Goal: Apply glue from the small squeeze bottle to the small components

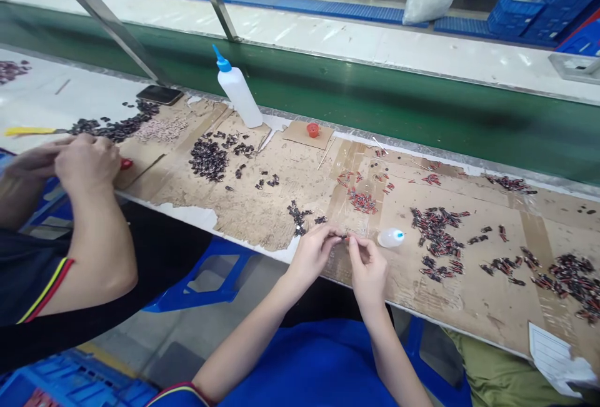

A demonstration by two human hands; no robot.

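One small part (344, 237) between left fingers (330, 231), right fingers (355, 248).

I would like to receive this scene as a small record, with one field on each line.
left hand: pinching a small part, details too small to tell
right hand: fingertips at the same part, close to the left hand
beside right hand: small blue-tipped bottle
beyond hands: pile of red pieces
surface: worn cardboard
far edge: large blue-nozzled bottle; small red cup
left neighbour: co-worker's hands, held close together
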